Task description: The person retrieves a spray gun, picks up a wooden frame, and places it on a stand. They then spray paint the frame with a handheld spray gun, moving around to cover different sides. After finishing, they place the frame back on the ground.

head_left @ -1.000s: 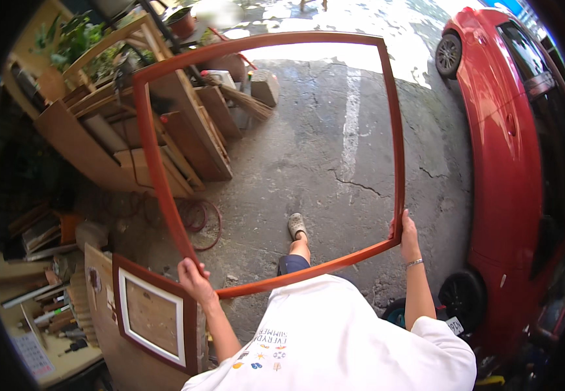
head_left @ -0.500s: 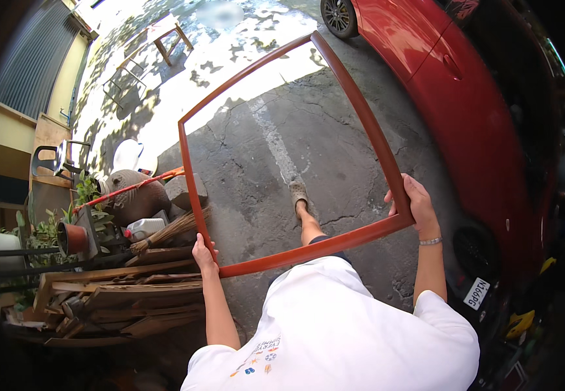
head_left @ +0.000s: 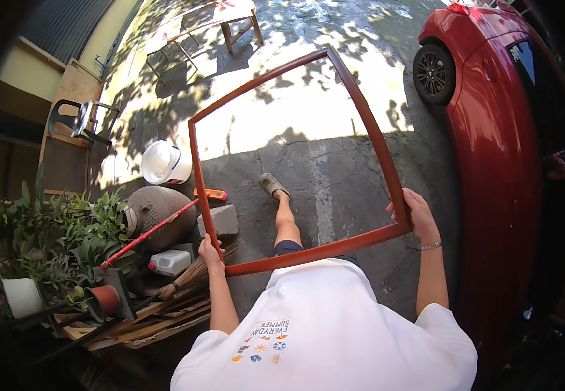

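Frame of reddish wood is before the white shirt, gripped around its near corners by left hand and right hand, so remotely I judge carrying the present step, next calling for level support.

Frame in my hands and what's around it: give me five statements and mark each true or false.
1. The left hand and right hand both hold the frame. True.
2. The car is left of the frame. False: it is to the right.
3. The bucket is white. True.
4. The bracelet is on the left wrist. False: it is on the right wrist.
5. The ground shows through the frame. True.
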A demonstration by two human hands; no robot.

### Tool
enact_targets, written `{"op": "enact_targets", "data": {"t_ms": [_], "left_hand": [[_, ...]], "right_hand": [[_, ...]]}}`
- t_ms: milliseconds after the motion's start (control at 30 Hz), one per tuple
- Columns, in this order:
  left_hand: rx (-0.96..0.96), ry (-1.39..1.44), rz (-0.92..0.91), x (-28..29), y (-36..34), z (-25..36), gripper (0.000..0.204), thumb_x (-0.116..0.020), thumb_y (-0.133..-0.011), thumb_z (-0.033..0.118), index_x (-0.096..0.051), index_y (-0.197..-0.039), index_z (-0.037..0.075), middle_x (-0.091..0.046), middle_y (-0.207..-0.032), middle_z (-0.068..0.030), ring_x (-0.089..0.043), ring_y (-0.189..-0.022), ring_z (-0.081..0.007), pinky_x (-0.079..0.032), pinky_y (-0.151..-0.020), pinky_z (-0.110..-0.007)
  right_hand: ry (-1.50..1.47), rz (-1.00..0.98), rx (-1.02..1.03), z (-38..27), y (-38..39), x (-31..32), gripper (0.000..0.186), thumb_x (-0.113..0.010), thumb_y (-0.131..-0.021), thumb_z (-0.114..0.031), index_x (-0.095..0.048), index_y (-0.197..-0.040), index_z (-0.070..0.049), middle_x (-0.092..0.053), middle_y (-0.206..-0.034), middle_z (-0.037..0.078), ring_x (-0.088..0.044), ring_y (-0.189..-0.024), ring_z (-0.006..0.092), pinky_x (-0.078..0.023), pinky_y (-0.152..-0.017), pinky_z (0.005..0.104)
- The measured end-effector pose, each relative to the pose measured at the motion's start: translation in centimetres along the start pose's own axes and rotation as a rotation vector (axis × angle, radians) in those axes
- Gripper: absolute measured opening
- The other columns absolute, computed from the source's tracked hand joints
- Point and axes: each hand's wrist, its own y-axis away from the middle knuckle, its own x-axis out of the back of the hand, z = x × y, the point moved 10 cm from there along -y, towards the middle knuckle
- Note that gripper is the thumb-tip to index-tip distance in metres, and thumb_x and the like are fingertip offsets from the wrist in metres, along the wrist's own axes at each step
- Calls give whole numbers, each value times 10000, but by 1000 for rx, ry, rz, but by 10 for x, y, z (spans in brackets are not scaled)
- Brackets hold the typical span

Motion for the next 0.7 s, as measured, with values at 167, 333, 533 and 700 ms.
{"op": "enact_targets", "data": {"t_ms": [167,333,533,700], "left_hand": [[-98,63,102,-77,-174,106,412,-481,-1036,382,-633,-864,40,-604,-679,-50,-525,-455,-132,-422,-424,-267],[-155,5,133,-134,-304,250,428,-483,-1035,396,-628,-866,30,-605,-678,-52,-517,-447,-128,-422,-429,-275],[-174,-31,152,-170,-459,401,432,-487,-1039,373,-605,-810,27,-597,-656,-52,-507,-434,-122,-403,-419,-269],[-185,-41,236,-218,-595,466,419,-495,-1035,368,-613,-817,29,-608,-662,-55,-524,-439,-124,-414,-419,-272]], "right_hand": [[-22,39,-8,-66,-203,-79,364,-367,-1085,-288,-639,-1038,-51,-662,-778,65,-628,-625,138,-517,-585,280],[25,104,16,-157,-365,-158,392,-345,-1089,-292,-645,-1064,-41,-655,-751,38,-590,-591,112,-485,-573,267],[-61,-54,-36,-232,-551,-266,364,-331,-1093,-301,-569,-1240,-67,-693,-853,75,-662,-665,160,-520,-601,294],[-67,-101,-64,-269,-747,-335,404,-378,-1076,-395,-594,-1164,-64,-705,-950,103,-696,-759,205,-538,-675,324]]}}
